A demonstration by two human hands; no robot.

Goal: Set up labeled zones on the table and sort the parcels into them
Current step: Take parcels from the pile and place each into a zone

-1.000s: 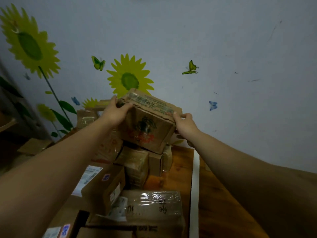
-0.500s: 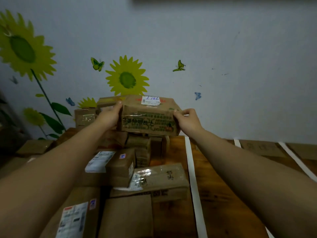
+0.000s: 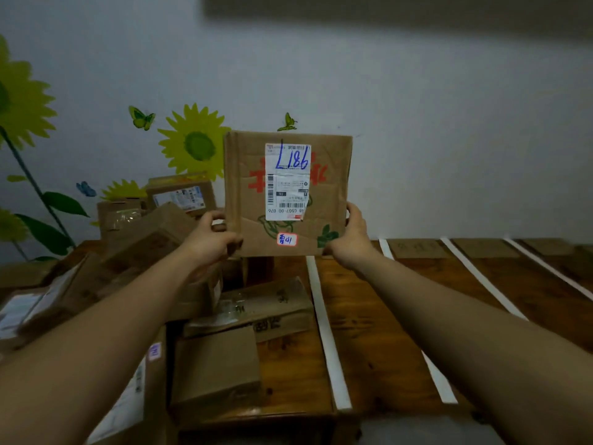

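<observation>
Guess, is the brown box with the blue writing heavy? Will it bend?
Probably light: the left hand and right hand hold the cardboard box up by its bottom corners alone. Likely stiff, since its front face looks flat, though the creases suggest it could dent if squeezed.

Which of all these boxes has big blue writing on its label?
The box held up between left hand and right hand; the rest lie piled on the table.

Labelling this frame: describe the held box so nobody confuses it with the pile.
Just right of the middle sunflower on the wall, left hand and right hand hold a box upright above the table. Unlike the piled parcels, its white label faces the camera, with blue handwritten L186.
</observation>
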